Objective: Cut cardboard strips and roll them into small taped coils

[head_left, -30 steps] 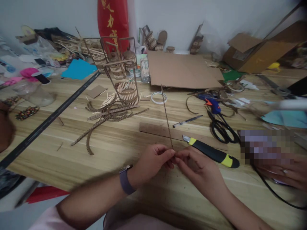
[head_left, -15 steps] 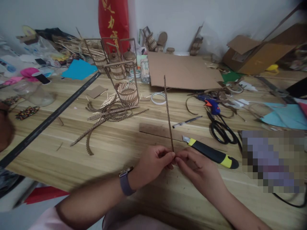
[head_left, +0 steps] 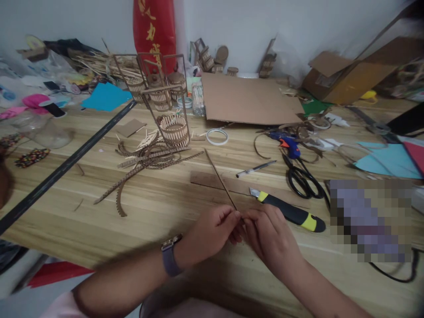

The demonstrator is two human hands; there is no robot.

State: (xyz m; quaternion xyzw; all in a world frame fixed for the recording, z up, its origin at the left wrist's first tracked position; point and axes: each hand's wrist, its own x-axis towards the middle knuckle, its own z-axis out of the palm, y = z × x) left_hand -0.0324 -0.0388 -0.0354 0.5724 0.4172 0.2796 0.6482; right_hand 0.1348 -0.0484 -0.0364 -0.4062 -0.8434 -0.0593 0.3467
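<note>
A thin brown cardboard strip [head_left: 220, 179] slants up and to the left from my fingertips. My left hand [head_left: 215, 227], with a watch on its wrist, pinches the strip's near end. Right beside it, my right hand [head_left: 274, 234] has its fingers closed on the same end, the fingertips of both hands almost meeting. The very end of the strip is hidden between the fingers. Just beyond my right hand lies a yellow-and-black utility knife [head_left: 288, 211] with its blade out, partly over a flat brown cardboard strip [head_left: 212, 180] on the table.
Several curled corrugated strips [head_left: 149, 159] lie left of centre by a small slatted bucket [head_left: 174, 131]. A tape roll [head_left: 217, 137], a pen [head_left: 255, 169], black scissors [head_left: 304, 181] and a blue glue gun [head_left: 291, 146] are spread beyond. A cardboard sheet [head_left: 248, 99] lies behind.
The cardboard strip has tipped from nearly upright to a low leftward slant. My right hand's fingers have curled further round its near end. The view has shifted slightly.
</note>
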